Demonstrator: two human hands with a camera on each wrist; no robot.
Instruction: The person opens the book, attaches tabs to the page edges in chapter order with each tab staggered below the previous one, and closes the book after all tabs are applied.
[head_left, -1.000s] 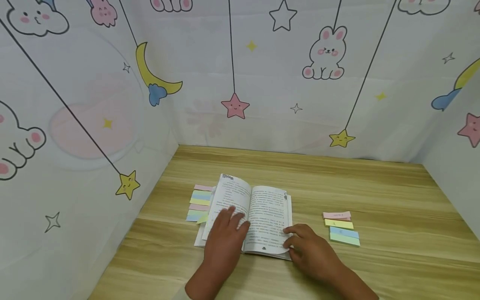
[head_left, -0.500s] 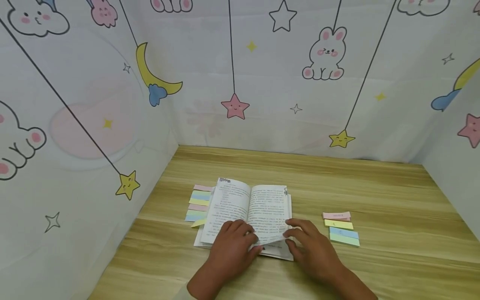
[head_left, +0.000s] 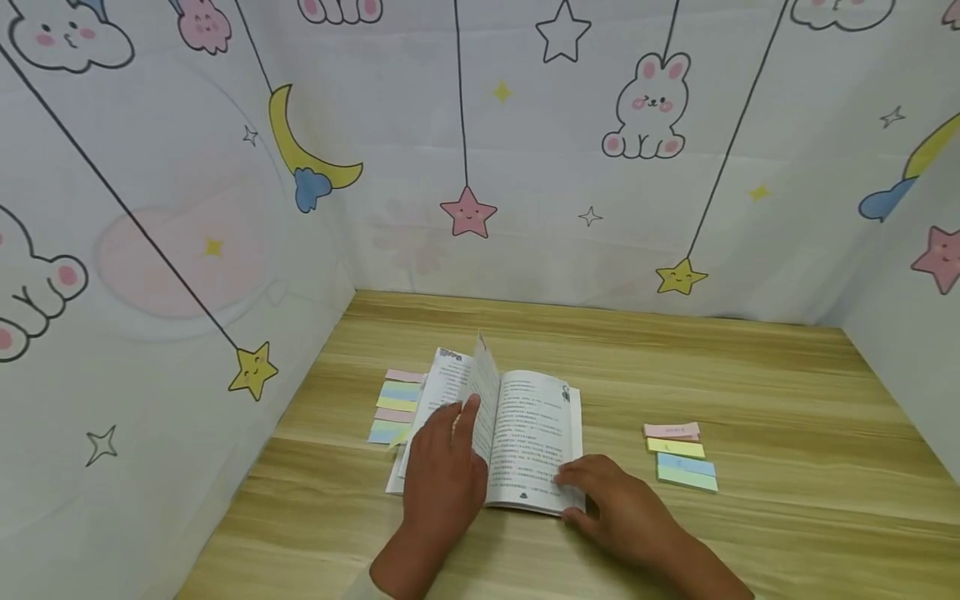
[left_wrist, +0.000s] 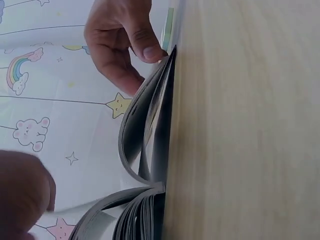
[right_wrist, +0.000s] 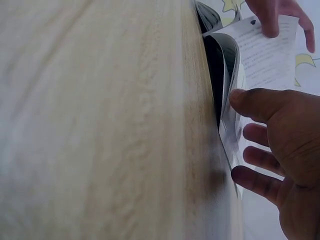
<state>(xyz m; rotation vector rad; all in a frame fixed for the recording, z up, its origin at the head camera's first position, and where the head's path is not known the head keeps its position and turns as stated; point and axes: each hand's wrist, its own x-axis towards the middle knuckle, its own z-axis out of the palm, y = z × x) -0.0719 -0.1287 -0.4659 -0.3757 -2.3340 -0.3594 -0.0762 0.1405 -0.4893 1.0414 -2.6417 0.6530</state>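
An open book (head_left: pixel 531 433) with printed pages lies on the table. One loose page (head_left: pixel 483 367) stands raised near its spine, leaning left. My left hand (head_left: pixel 446 467) lies over the left side, its fingers extended against this turning page; in the right wrist view, the left thumb (right_wrist: pixel 270 25) rests on the page's face. My right hand (head_left: pixel 618 504) holds the lower right corner of the book, fingers on the right page and thumb (right_wrist: pixel 240 97) at the near edge. Pink, green, blue and yellow paper tabs (head_left: pixel 395 408) stick out along the book's left side.
To the right of the book lie small sticky-note pads (head_left: pixel 681 456) in pink, yellow, blue and green. The wooden table (head_left: pixel 787 400) is bordered by white cloth walls (head_left: pixel 555 250) printed with stars, moons and rabbits.
The left hand first moved right to the book's lower middle, then swept back left with a page. That page now stands raised, and a different right page shows. The right hand shifted slightly left.
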